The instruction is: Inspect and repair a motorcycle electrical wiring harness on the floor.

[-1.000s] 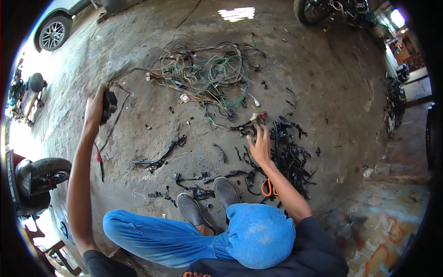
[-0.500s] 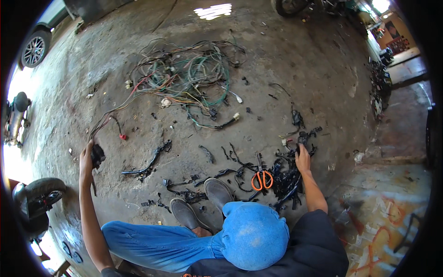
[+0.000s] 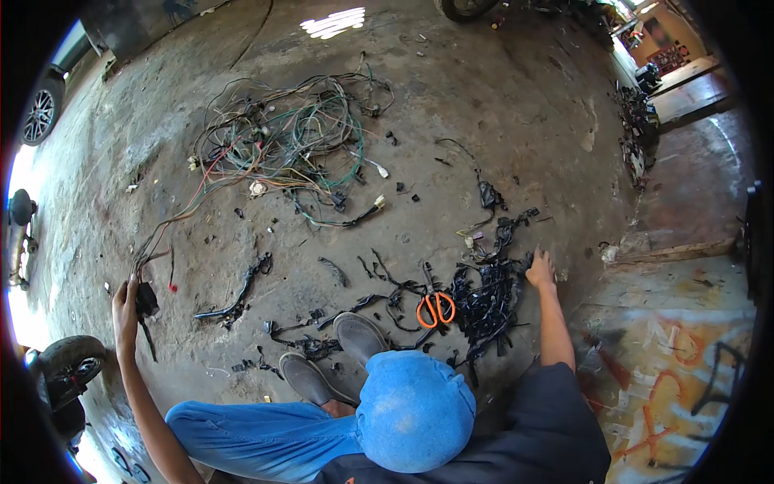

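At the far left, my left hand (image 3: 126, 311) is closed around the end of a wire bundle (image 3: 155, 240), beside a black connector block (image 3: 147, 299). The wires run up to a large loose tangle of coloured wires (image 3: 278, 133) on the floor. My right hand (image 3: 543, 273) has its fingers apart at the right edge of a heap of black tape scraps (image 3: 490, 300); whether its fingertips touch the scraps I cannot tell. Orange-handled scissors (image 3: 436, 310) lie at the heap's left side.
A black taped piece of harness (image 3: 238, 294) lies left of my shoes (image 3: 305, 377). Black scraps are strewn in front of them. A motorcycle wheel (image 3: 72, 360) stands at the left, a car wheel (image 3: 40, 111) beyond it. A painted floor patch (image 3: 669, 387) is at the right.
My right hand has shifted right, away from the upper part of the black scrap heap, and its fingers have spread. My left hand still grips the wire bundle. The whole view has shifted slightly.
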Motion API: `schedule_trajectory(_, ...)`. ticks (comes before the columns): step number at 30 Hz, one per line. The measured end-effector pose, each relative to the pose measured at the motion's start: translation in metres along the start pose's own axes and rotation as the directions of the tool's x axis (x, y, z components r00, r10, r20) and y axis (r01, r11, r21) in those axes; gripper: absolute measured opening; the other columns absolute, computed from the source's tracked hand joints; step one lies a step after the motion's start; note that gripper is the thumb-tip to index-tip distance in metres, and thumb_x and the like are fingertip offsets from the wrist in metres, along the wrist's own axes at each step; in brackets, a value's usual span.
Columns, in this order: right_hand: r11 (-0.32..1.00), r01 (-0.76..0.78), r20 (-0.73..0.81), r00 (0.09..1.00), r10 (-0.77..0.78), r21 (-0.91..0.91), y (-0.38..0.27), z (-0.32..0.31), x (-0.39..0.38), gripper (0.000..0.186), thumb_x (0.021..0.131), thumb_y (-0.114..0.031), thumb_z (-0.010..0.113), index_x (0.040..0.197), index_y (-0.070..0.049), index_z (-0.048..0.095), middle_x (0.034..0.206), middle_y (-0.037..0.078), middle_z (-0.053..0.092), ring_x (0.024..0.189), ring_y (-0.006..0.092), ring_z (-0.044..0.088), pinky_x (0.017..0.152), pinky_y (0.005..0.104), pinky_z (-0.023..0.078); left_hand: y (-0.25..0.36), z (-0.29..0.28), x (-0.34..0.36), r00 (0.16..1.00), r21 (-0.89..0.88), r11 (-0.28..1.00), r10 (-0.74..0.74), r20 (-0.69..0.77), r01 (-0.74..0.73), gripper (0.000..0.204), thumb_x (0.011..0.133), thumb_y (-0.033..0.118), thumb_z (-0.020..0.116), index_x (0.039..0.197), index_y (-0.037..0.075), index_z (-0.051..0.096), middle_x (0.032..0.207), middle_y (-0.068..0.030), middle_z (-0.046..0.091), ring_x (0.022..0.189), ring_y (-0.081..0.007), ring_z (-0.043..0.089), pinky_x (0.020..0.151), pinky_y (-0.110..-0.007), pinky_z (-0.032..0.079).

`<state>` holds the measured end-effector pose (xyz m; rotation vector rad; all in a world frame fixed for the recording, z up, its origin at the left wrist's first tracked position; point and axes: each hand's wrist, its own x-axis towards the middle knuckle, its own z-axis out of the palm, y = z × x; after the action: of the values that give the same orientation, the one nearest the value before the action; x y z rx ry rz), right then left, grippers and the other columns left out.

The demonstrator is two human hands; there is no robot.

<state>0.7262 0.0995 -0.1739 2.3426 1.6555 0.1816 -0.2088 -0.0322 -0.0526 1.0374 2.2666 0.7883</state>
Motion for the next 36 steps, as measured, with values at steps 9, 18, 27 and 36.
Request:
schedule_trajectory(9,0.9,0.192,0.024,0.975,-0.219,0.392,-0.146,0.052,-0.037,0.073,0.086,-0.028,0.078,0.146,-0.001,0.045,0.134,0.023,0.055,0.129,0.0395,0.051,0.11,0.0494,0.04,0.032,0.027,-0.054,0.977,-0.02,1.0,-0.001,0.212,0.005,0.043,0.105,0.037,0.055,0.101,-0.005,0.063,0.078,-0.0021,0.056,0.071,-0.0096,0.049,0.062,-0.03,0.042)
schedule_trajectory(18,0.903,0.125,0.017,0.989,-0.145,0.411,-0.099,0.039,-0.003,0.032,0.095,-0.029,0.068,0.113,-0.002,0.064,0.101,0.023,0.072,0.1,0.0435,0.067,0.086,0.0531,0.049,-0.007,0.007,-0.05,0.97,0.008,0.996,-0.093,0.225,0.094,0.049,0.106,0.044,0.052,0.097,-0.003,0.064,0.072,0.002,0.049,0.063,-0.0067,0.041,0.056,-0.028,0.035)
schedule_trajectory(27,0.664,0.212,-0.473,0.848,0.24,0.717,-0.042,-0.126,0.095,0.046,0.094,-0.031,0.072,0.126,0.0,0.063,0.112,0.021,0.07,0.105,0.037,0.067,0.092,0.0429,0.05,-0.007,0.003,-0.044,0.967,-0.015,0.987,-0.151,0.205,0.158,0.051,0.105,0.047,0.052,0.093,0.0,0.064,0.07,0.0041,0.049,0.061,-0.0055,0.042,0.054,-0.026,0.034)
schedule_trajectory(36,0.37,0.695,-0.421,0.688,-0.591,0.616,-0.324,-0.137,-0.108,0.05,0.089,-0.016,0.067,0.135,0.002,0.059,0.137,0.024,0.057,0.132,0.0398,0.05,0.113,0.0469,0.038,0.058,-0.004,-0.032,0.994,-0.064,0.994,-0.087,0.065,0.091,0.056,0.104,0.049,0.054,0.1,-0.005,0.069,0.074,0.0012,0.056,0.067,-0.0083,0.046,0.06,-0.03,0.04)
